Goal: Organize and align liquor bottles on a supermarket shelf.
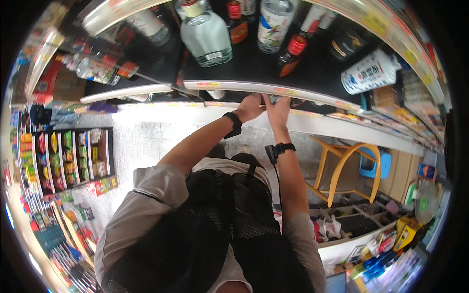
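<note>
Both my hands reach to a shelf below the one with a white price rail (pixel 234 86). My left hand (pixel 251 107) is at the rail, its fingertips partly hidden under it. Beside it my right hand (pixel 278 110) has its fingers around or against a small, pale object (pixel 274 99), mostly hidden; whether either hand grips it I cannot tell. A white cup-like container (pixel 216 94) stands left of my hands. On the shelf above are a large clear glass bottle (pixel 207 40), a labelled clear bottle (pixel 274 27), a dark red-capped bottle (pixel 295 49) and a white bottle (pixel 369 72).
A wooden armchair (pixel 342 168) stands behind on the right, near a blue plastic stool (pixel 370 163). A snack rack (pixel 69 159) with colourful packets is at the left, with a person (pixel 55 116) beyond it. An electric fan (pixel 425 201) stands far right.
</note>
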A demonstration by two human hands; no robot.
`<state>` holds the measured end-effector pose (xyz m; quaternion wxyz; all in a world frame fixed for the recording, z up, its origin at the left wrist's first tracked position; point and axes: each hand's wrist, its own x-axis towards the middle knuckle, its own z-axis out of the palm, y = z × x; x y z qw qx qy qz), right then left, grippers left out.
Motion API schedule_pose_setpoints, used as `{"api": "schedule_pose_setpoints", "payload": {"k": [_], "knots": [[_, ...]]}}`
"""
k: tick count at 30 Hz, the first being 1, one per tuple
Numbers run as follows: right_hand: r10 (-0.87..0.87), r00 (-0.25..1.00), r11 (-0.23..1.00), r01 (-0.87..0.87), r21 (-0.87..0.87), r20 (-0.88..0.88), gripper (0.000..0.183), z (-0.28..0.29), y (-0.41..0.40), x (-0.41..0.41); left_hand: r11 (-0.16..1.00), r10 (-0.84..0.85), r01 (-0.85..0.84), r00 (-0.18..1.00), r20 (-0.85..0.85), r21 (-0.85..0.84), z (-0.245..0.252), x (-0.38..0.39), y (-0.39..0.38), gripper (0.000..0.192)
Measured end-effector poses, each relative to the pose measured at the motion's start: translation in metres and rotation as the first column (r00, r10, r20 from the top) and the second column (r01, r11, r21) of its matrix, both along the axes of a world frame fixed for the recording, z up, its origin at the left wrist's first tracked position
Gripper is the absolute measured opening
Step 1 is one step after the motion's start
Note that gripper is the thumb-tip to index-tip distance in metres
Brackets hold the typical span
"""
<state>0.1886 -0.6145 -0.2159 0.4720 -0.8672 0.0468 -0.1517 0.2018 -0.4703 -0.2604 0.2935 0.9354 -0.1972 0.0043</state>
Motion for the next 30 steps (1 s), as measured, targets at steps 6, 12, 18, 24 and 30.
{"api": "schedule_pose_setpoints", "payload": {"k": [6,12,18,24,30], "knots": [[-0.038,0.992,0.991,0.022,0.135,0.119,0.078,-0.023,-0.019,-0.052,0.984,-0.178,0.176,0.947,-0.269,-0.029,0.072,-0.078,0.088,0.034],[0.396,0.887,0.897,-0.319,0.305,-0.237,0.031,0.053,0.009,-0.104,0.975,0.118,-0.18,0.914,-0.389,-0.127,0.06,-0.14,0.195,0.019],[0.791,0.281,0.494,-0.817,-0.297,0.543,0.009,0.349,0.149,-0.139,0.964,0.206,-0.249,0.918,-0.338,-0.09,0.053,-0.153,0.249,0.017],[0.747,0.428,0.623,-0.719,-0.309,0.509,0.008,0.341,0.208,-0.154,0.991,-0.005,-0.042,0.934,-0.358,-0.124,0.089,-0.138,0.284,0.021],[0.676,0.501,0.699,-0.668,-0.255,0.54,0.007,0.318,0.281,-0.16,0.996,0.065,-0.081,0.934,-0.352,-0.033,0.068,-0.173,0.392,0.02]]}}
